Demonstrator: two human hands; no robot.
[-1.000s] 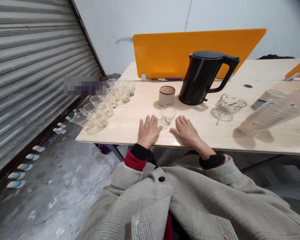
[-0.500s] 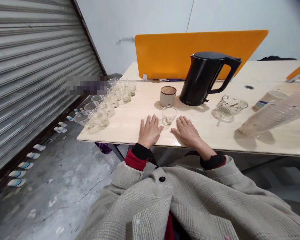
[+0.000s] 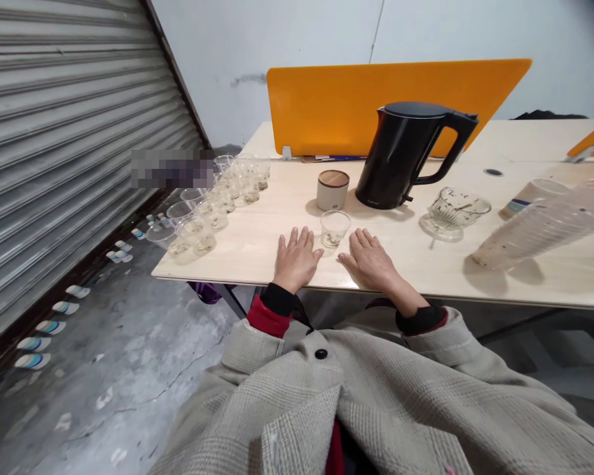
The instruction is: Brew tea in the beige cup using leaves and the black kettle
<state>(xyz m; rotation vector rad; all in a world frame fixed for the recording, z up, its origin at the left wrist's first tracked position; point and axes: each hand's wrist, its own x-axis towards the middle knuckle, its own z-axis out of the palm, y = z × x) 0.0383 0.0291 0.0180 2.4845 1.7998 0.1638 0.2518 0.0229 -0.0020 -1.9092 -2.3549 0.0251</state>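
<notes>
My left hand point(image 3: 297, 258) lies flat, palm down, near the front edge of the pale wooden table point(image 3: 277, 204). My right hand point(image 3: 369, 260) rests flat in the same way, fingers stretched out. Between the two, slightly beyond the thumbs, stands a clear plastic cup point(image 3: 335, 229) with a little dark leafy matter at its bottom; neither hand holds it. Just behind the cup sits a grey canister point(image 3: 332, 191) with a wooden lid. A black electric kettle point(image 3: 398, 155) stands upright to the right of the canister.
Several clear cups point(image 3: 202, 234) crowd the table's left end. On the right are a ribbed glass bowl point(image 3: 456, 210) with dark bits, a paper cup point(image 3: 534, 194) and a long stack of plastic cups point(image 3: 549, 224) on its side. An orange divider point(image 3: 327, 105) stands behind.
</notes>
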